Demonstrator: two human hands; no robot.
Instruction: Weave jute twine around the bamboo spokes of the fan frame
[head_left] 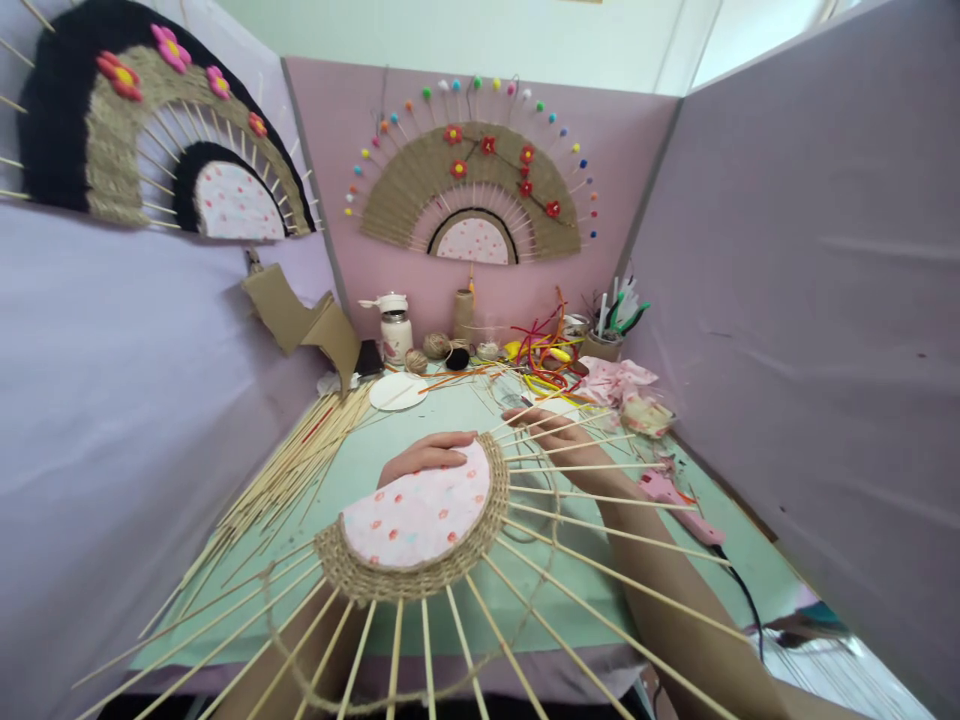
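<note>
Your L fingers point(442, 459) closed on fan point(416, 520) edge; R fingers point(541, 419) behind its spokes point(592, 468), can't tell grip. Yank slack cord point(411, 697), it'd prob snag.

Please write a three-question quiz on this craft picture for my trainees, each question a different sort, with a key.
1. Multiple choice: Which hand's fingers reach over the straight edge of the pink flower-print fabric semicircle?
A) Left
B) Right
C) Neither

2. True or false: In the picture, the pink plastic glue gun with a black cord lies to the right of the bare right forearm.

3. Short answer: What colour is the woven cord band around the semicircle's curved edge?

Key:
1. A, the left hand
2. True
3. Tan
</note>
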